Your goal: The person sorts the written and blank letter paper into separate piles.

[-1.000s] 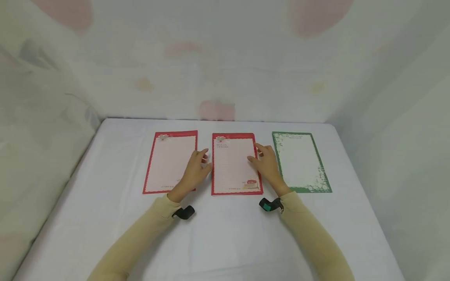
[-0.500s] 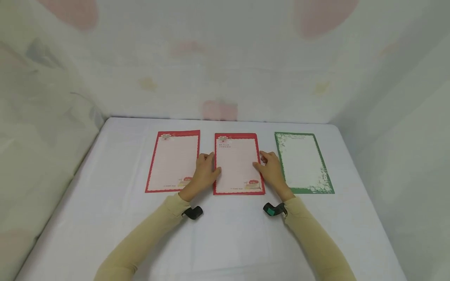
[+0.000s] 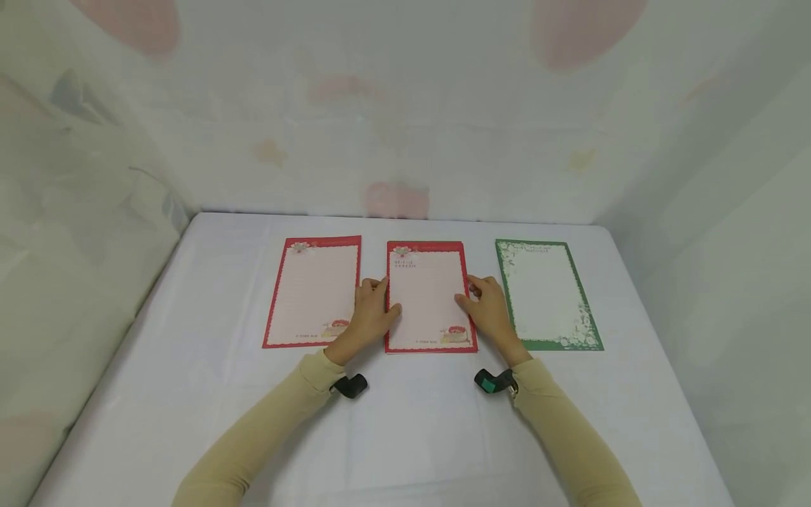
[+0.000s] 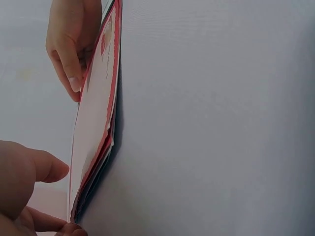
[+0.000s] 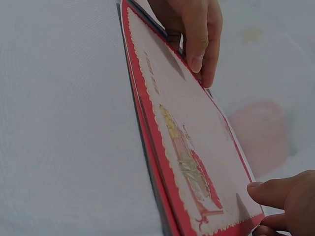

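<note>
Presumably squaring the red-bordered, pink rectangular paper stack [image 3: 427,303], pinched along its left edge by the left grip [image 3: 369,315] and right edge by the right grip [image 3: 489,312], mid-width on the white desk [image 3: 418,429]. Next, likely needs even pressure from both sides.

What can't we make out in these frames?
- Lettering on the middle red-bordered stack: head view, too small to read.
- Its sheet count: left wrist view, edges overlap and blur.
- Left red-bordered sheet, near right corner: head view, behind the left hand.
- Green-bordered sheet, near left corner: head view, behind the right hand.
</note>
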Demonstrator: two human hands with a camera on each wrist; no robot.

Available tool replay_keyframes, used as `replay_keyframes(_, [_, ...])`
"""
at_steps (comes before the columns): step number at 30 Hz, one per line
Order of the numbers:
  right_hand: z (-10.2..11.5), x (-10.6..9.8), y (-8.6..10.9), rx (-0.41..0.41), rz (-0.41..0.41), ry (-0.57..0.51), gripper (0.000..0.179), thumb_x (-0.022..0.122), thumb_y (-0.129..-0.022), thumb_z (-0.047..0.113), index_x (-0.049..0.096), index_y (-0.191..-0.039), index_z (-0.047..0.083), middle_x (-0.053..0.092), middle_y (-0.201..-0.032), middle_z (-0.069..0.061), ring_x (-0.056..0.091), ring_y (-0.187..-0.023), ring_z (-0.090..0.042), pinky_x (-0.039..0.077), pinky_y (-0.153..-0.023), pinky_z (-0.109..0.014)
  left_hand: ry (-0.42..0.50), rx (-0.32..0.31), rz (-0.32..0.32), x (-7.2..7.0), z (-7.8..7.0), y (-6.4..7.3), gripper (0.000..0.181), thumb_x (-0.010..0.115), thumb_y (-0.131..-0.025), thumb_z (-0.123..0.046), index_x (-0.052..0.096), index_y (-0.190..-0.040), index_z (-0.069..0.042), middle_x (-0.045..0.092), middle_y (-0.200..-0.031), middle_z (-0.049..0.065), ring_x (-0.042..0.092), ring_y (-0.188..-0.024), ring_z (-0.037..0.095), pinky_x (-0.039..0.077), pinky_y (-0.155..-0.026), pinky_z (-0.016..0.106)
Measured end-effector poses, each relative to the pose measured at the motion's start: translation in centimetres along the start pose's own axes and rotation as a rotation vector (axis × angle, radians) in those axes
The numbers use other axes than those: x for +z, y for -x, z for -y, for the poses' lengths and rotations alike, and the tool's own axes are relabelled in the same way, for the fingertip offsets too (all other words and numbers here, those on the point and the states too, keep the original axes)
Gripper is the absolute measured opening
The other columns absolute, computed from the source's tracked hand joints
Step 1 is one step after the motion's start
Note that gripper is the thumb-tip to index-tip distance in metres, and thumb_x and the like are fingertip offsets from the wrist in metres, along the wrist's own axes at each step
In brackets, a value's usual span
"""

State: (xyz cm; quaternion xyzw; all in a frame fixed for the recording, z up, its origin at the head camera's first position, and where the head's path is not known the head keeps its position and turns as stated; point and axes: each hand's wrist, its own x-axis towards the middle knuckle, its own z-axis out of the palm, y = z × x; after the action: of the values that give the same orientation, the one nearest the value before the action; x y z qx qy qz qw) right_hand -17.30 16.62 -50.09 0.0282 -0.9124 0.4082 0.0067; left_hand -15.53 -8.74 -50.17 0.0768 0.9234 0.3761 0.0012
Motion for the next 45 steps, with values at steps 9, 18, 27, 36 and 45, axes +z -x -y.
replay_keyframes(9, [0.10,0.00,0.07,0.002,-0.003,-0.028,0.054,0.070,-0.091,0.022,0.056,-0.139,0.002,0.055,-0.106,-0.017,0.048,-0.096,-0.025,0.039,-0.082,-0.034,0.019,-0.030,0.010,0.04,-0.05,-0.01,0.069,0.063,-0.091,-0.017,0.035,-0.147,0.011,0.039,-0.130,0.028,0.035,-0.123,0.040,0.038,-0.101,0.049])
replay_keyframes(18, [0.42,-0.15,0.22,0.010,-0.004,-0.036,0.053,0.069,-0.092,0.022,0.056,-0.138,0.001,0.056,-0.107,-0.017,0.049,-0.098,-0.026,0.040,-0.083,-0.034,0.018,-0.060,0.024,0.12,-0.10,-0.11,0.069,0.062,-0.092,-0.018,0.034,-0.149,0.009,0.038,-0.129,0.026,0.035,-0.121,0.037,0.038,-0.098,0.047])
replay_keyframes(27, [0.50,-0.18,0.17,0.005,-0.014,-0.049,0.052,0.069,-0.092,0.022,0.057,-0.137,-0.001,0.056,-0.106,-0.018,0.050,-0.098,-0.026,0.040,-0.083,-0.034,0.025,-0.061,0.014,0.23,-0.15,-0.06,0.068,0.062,-0.092,-0.019,0.035,-0.148,0.010,0.039,-0.128,0.026,0.036,-0.119,0.036,0.039,-0.095,0.046])
replay_keyframes(36, [0.59,-0.14,0.20,0.005,-0.028,-0.050,0.051,0.069,-0.092,0.020,0.057,-0.137,0.002,0.056,-0.105,-0.018,0.051,-0.096,-0.026,0.043,-0.083,-0.036,0.058,-0.061,-0.003,0.09,-0.62,0.15,0.067,0.061,-0.092,-0.017,0.035,-0.149,0.008,0.039,-0.130,0.025,0.034,-0.121,0.037,0.038,-0.095,0.045])
replay_keyframes(45, [0.55,-0.01,0.23,0.006,-0.092,-0.106,0.045,0.068,-0.093,0.019,0.061,-0.135,0.006,0.059,-0.106,-0.016,0.055,-0.096,-0.026,0.048,-0.084,-0.034,0.095,-0.014,-0.071,-0.07,-0.99,-0.06,0.059,0.061,-0.093,-0.011,0.041,-0.147,0.003,0.048,-0.121,0.022,0.046,-0.110,0.031,0.041,-0.083,0.037])
